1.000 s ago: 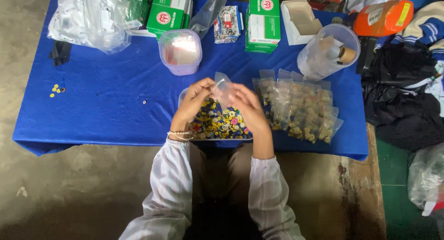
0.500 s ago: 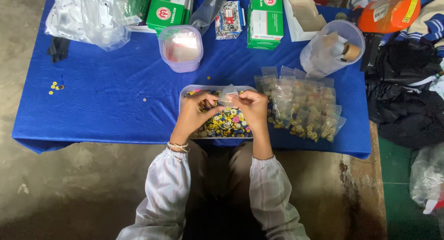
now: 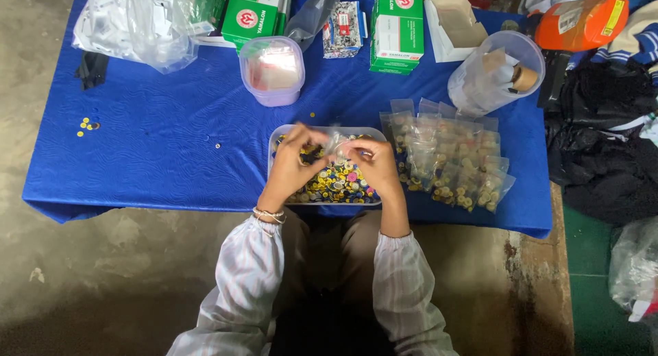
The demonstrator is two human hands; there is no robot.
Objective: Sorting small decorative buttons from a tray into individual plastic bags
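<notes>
A clear tray full of small coloured buttons lies on the blue table, close to its near edge. Both my hands hover over the tray. My right hand pinches a small clear plastic bag at its mouth. My left hand has its fingers curled by the bag's other side, touching it, with the fingertips down among the buttons. A row of filled small bags lies just right of the tray.
A lidded pink-tinted tub stands behind the tray. Green boxes, a heap of plastic bags, an open white box and a clear jar line the far edge. Loose buttons lie far left. Dark clothing sits right.
Both hands have come down from above the tray with the small bag, and now rest low over the buttons. The left fingers have dipped into the pile.
</notes>
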